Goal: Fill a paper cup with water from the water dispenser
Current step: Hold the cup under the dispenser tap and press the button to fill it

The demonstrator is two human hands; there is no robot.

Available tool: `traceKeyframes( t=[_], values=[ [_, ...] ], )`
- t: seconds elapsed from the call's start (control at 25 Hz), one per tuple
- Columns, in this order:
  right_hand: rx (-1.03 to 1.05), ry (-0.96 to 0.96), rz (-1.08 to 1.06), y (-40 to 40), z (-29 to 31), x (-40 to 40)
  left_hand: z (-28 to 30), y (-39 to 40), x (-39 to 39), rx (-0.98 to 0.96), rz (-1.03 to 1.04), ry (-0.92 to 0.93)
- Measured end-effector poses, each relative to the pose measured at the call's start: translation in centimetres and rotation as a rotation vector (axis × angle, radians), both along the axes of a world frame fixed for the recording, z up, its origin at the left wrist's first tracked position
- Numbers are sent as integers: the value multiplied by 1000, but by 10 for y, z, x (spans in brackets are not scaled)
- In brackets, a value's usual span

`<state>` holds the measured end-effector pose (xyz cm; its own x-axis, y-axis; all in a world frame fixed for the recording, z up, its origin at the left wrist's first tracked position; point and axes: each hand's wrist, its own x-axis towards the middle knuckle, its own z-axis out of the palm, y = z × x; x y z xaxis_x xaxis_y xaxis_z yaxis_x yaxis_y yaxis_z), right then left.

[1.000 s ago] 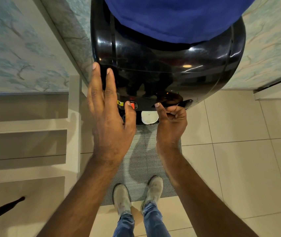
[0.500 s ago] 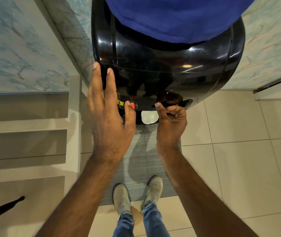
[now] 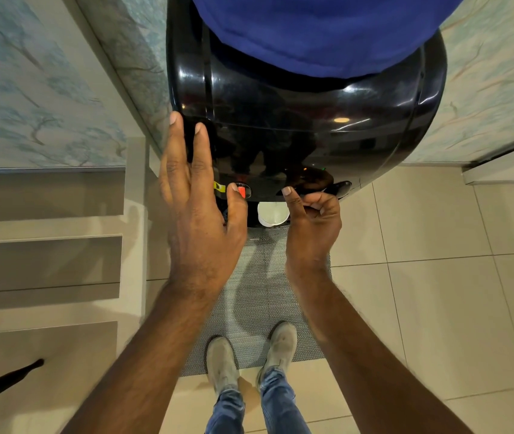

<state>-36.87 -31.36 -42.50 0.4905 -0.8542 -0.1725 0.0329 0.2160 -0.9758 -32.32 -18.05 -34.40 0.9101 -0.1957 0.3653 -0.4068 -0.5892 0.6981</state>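
Nearest the camera, two bare forearms reach forward and down over a pair of pale worn shoes (image 3: 251, 358) and blue jeans cuffs (image 3: 255, 405), standing at the edge of a grey woven mat (image 3: 258, 296) on beige floor tiles (image 3: 437, 277).

The left hand (image 3: 197, 211) is spread flat, fingers straight and together, laid against the left front of the water dispenser (image 3: 296, 120); its thumb tip rests at the red tap button (image 3: 242, 192), beside a small yellow label (image 3: 219, 186). It grips nothing.

The right hand (image 3: 312, 223) is loosely curled, the index finger extended so its tip meets the underside edge of the dispenser front, the other fingers folded around the dark lever (image 3: 338, 187) there. Whether it presses that lever cannot be told.

Between the two hands, the white paper cup (image 3: 272, 213) stands upright in the dispenser's recess, below the taps, its open mouth facing up; neither hand touches it. Any water level inside is not discernible.

Beyond, the glossy black dispenser body bulges outward, carrying reflections, with a blue water bottle (image 3: 327, 29) seated on top. Marbled green-white wall panels (image 3: 30, 89) flank it; pale steps (image 3: 46, 261) lie to the left.
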Motion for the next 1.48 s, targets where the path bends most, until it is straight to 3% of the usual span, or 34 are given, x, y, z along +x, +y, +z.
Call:
traceKeyframes(
  t=[0.4,0.84,1.0,1.48],
  values=[
    [-81,95,2,1,-8,-26,-6,-1,1,6,6,-5],
    [-160,636,360,-9,-98,-26,-5,1,-2,8,-9,21],
    [-264,605,422,-20,-114,-9,-4,0,-4,-6,-7,36],
    [-294,444,361,-17,-136,2,-9,4,-2,-21,-26,44]
  ],
)
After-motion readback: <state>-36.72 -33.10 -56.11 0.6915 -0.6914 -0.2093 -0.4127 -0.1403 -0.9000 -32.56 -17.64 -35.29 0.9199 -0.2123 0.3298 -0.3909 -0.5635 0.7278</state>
